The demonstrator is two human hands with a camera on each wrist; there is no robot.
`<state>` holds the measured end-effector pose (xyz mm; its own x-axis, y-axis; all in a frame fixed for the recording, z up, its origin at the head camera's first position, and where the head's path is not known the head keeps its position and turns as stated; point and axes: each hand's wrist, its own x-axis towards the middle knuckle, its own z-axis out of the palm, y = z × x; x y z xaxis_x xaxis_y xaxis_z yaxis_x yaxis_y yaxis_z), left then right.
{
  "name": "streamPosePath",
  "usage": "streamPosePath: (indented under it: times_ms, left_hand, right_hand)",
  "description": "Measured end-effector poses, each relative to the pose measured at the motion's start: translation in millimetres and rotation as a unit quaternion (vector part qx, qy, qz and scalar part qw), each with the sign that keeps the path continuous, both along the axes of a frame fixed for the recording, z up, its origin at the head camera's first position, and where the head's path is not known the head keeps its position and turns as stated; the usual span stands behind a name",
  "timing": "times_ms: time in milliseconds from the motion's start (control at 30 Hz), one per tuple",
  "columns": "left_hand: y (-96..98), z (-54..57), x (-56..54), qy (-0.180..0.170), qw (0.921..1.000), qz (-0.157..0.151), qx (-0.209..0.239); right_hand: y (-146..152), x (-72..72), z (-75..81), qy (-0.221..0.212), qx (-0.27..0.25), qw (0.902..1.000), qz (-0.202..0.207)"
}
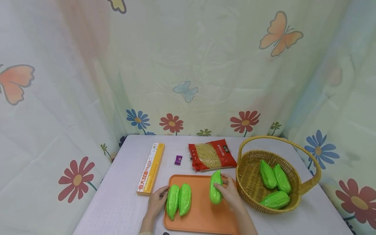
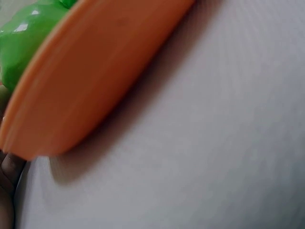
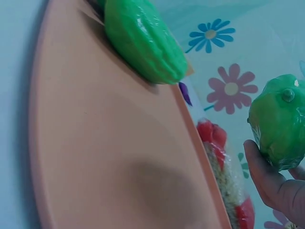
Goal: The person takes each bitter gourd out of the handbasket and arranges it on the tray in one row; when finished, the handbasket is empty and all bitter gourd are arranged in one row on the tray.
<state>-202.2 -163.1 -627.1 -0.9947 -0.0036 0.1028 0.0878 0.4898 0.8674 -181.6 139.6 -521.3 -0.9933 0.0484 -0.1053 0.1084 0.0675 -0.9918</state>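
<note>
My right hand (image 1: 230, 195) holds a green bitter melon (image 1: 215, 188) between thumb and fingers, above the right part of an orange tray (image 1: 201, 209). The right wrist view shows this bitter melon (image 3: 279, 121) raised clear of the tray surface. Side by side at the tray's left end lie two more bitter melons, a left one (image 1: 172, 201) and a right one (image 1: 185, 199). My left hand (image 1: 156, 203) grips the tray's left edge; in the left wrist view its fingers (image 2: 10, 167) show only partly by the tray rim (image 2: 90, 81).
Right of the tray stands a wicker basket (image 1: 245, 189) with a tall handle and three bitter melons (image 1: 268, 174) inside. A red bag of pasta (image 1: 210, 156) lies behind the tray. A small purple packet (image 1: 178, 160) and a yellow-white pasta box (image 1: 151, 169) lie to the left.
</note>
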Motion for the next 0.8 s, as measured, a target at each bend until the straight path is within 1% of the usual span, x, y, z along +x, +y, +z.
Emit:
streamPosePath:
  times_ms: [100,300,400,533,633,800]
  left_hand:
    - [0.1,0.5,0.5,0.003,1.0000,0.001,-0.004]
    - [1.0,1.3,0.8,0.001,1.0000,0.002,-0.004]
    - [1.3,1.0,0.6,0.003,1.0000,-0.004,-0.001]
    - [1.7,1.6,-0.1,-0.002,1.0000,-0.001,0.004]
    - [1.8,1.9,-0.4,-0.004,1.0000,0.000,0.003]
    - [1.4,1.1,-0.3,-0.002,1.0000,0.001,0.003]
  right_hand:
    - [-6.5,-0.3,-5.3,-0.004,0.021,0.9998,-0.001]
    - [-14.0,-0.1,-14.0,-0.005,0.055,0.9983,0.015]
    - [-17.4,-0.1,-18.3,-0.002,0.086,0.9961,0.020]
    - [-24.2,-0.2,-22.2,0.002,0.135,0.9903,0.031]
    - [-30.8,1.0,-25.4,0.005,0.156,0.9870,0.038]
    - [-42.4,3.4,-31.3,0.007,0.165,0.9852,0.045]
